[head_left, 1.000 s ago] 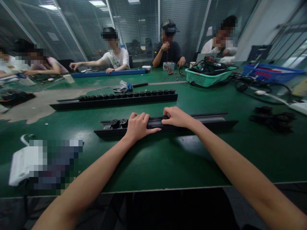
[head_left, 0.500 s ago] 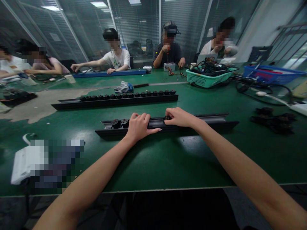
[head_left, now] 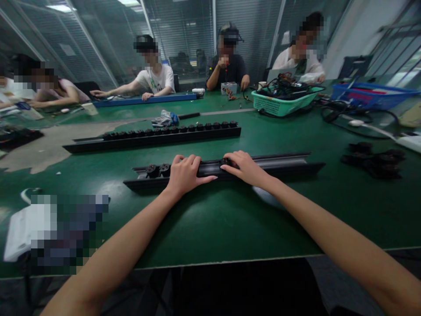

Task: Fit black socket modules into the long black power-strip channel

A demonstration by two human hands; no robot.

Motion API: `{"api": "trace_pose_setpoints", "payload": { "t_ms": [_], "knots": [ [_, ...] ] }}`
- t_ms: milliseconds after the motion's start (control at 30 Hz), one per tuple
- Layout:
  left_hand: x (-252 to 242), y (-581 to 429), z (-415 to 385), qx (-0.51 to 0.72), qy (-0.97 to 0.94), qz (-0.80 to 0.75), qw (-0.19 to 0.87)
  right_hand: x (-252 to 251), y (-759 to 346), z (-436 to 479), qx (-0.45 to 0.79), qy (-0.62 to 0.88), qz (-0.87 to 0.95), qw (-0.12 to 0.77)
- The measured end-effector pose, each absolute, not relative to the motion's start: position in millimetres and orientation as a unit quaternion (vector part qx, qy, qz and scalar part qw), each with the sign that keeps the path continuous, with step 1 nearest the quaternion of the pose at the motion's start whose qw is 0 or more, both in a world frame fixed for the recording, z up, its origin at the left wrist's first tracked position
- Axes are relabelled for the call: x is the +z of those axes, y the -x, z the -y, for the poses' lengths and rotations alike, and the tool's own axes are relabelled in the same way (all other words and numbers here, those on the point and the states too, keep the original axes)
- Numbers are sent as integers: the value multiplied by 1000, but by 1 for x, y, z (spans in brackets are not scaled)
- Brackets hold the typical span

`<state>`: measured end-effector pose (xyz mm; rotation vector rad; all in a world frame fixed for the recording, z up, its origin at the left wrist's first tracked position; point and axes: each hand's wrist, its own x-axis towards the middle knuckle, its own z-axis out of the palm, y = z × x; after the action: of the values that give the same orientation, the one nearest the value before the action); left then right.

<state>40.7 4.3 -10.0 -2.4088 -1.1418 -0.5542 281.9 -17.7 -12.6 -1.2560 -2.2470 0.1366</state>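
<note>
A long black channel lies across the green table in front of me. Two round black parts sit in its left end. My left hand is wrapped over the channel just right of them, thumb stretched along the near wall. Between the thumb and fingers of my right hand is another round black part, inside the channel near its middle. Whether more parts lie under my left hand is hidden.
Behind lies a second channel with a row of black parts. Loose black parts rest at right. Further back are a green basket, a blue basket and a glove. Several people sit across the table.
The whole view has shifted slightly, moving most things left. My right hand's fingers have opened out a little around the round part, which shows more. My left hand keeps its hold on the channel.
</note>
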Motion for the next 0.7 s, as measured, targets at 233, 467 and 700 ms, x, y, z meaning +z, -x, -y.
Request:
{"api": "trace_pose_setpoints", "payload": {
  "t_ms": [233,467,700],
  "knots": [
    [-9,-41,-4,-205,869,406,193,-10,-280,21,21,469,846,254],
    [-9,-41,-3,-199,868,408,198,-9,-279,23,-16,484,844,229],
    [-9,-41,-3,-194,868,409,205,-9,-275,27,-19,489,836,247]
  ]
}}
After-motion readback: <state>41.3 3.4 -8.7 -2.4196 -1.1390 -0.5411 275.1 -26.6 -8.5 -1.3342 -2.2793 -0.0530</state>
